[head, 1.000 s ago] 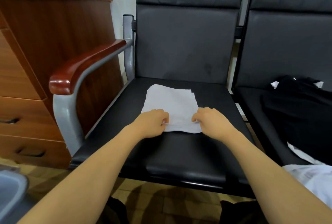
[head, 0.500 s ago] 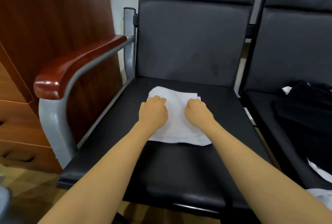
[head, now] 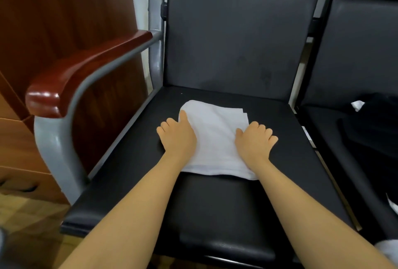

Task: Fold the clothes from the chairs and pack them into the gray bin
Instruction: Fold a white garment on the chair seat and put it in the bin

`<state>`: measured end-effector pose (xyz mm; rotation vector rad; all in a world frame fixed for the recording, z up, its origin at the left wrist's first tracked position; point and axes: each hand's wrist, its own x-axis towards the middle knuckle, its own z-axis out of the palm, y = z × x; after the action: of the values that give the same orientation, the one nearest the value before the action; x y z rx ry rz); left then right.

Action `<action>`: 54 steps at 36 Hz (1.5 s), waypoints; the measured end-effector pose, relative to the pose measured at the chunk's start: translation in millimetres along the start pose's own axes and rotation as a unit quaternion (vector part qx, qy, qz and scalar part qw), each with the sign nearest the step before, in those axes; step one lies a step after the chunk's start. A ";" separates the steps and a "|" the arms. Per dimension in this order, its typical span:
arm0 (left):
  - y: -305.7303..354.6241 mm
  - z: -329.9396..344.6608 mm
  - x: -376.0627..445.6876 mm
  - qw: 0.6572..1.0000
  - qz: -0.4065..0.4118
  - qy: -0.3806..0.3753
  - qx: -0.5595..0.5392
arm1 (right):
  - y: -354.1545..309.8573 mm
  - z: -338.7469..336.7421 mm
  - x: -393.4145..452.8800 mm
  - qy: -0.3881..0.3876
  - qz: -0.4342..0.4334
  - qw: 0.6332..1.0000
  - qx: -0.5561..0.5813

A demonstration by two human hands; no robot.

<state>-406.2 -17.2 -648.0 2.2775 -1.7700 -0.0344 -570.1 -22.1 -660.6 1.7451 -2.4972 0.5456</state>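
Observation:
A folded white cloth (head: 215,139) lies flat in the middle of the black chair seat (head: 215,210). My left hand (head: 177,137) rests palm down on its left edge, with the thumb lying on the fabric. On the right edge my right hand (head: 254,141) presses the cloth down, fingers spread toward the seat. Neither hand grips the fabric. At the bottom left corner shows a blurred sliver of the gray bin (head: 2,247).
A wood-topped metal armrest (head: 81,70) bounds the seat on the left, with a wooden cabinet (head: 53,21) behind it. On the neighbouring chair to the right lies a black garment (head: 374,130), with white fabric (head: 387,247) at the bottom right corner.
My hands carried the near edge of the cloth forward, folding it over. They have since moved apart from the middle to the cloth's left and right edges. The view moved closer.

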 end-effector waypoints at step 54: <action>-358.4 -174.3 -169.4 0.949 -0.198 0.246 0.026 | -311.9 -98.1 -265.6 -0.038 -0.521 0.821 0.230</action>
<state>-79.2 258.4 -579.8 2.3690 -1.0665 0.4673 -203.2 153.4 -551.0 2.9037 -1.0674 0.9632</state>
